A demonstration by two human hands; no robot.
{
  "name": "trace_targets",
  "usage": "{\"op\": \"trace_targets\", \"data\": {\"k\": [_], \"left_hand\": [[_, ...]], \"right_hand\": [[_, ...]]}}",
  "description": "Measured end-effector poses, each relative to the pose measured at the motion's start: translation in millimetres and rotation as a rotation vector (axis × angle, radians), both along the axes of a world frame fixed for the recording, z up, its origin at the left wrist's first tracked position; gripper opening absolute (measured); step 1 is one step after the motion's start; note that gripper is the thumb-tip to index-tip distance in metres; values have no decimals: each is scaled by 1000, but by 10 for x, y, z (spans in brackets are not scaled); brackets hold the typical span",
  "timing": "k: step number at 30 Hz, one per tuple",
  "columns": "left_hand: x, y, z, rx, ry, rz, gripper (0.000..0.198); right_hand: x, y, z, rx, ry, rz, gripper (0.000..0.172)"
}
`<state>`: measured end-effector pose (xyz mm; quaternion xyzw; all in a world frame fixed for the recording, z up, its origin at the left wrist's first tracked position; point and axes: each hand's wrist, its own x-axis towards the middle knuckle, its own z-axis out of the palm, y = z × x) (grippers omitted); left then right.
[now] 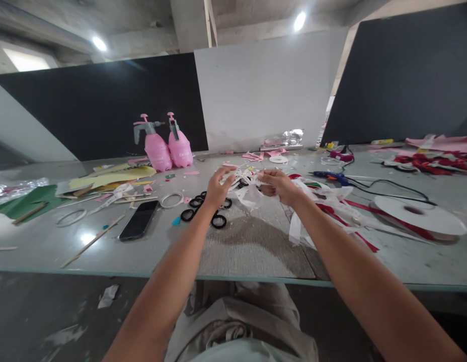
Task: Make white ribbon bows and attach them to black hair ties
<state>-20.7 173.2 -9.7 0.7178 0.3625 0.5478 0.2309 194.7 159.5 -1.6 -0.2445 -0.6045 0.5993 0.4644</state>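
A looped bunch of white ribbon (244, 177) is held up over the table between my two hands, with a wider pale piece hanging below it. My left hand (218, 188) curls its fingers and thumb at the left side of the loops. On the right side, my right hand (278, 184) pinches the ribbon between thumb and fingers. Several black rings (219, 221) lie beside and below my left hand. Loose white ribbon (295, 229) and red ribbon strips trail on the table under my right wrist.
To the left lie a black phone (139, 220) and a white ring (172, 200). Two pink spray bottles (158, 152) stand behind. At right are a blue glue gun (330, 177) with its cord, scissors (384, 227) and a white ribbon spool (437, 217). Upright panels close off the back.
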Motion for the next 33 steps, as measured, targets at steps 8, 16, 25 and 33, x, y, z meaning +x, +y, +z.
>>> {"op": "trace_targets", "data": {"k": [8,16,25,33], "left_hand": [[184,-131,-43,-215,95,-307,39],[91,-46,-66,8,-19,13,27],[66,-50,-31,-410,-145,-398,49],[117,-43,-120,-601,-121,-472,41]], "right_hand": [[-49,26,-18,164,-279,-139,33],[-127,91,-84,501,-463,-477,30],[-125,118,-191,659,-649,-485,20],[-132,80,-135,933,-672,-548,12]]}}
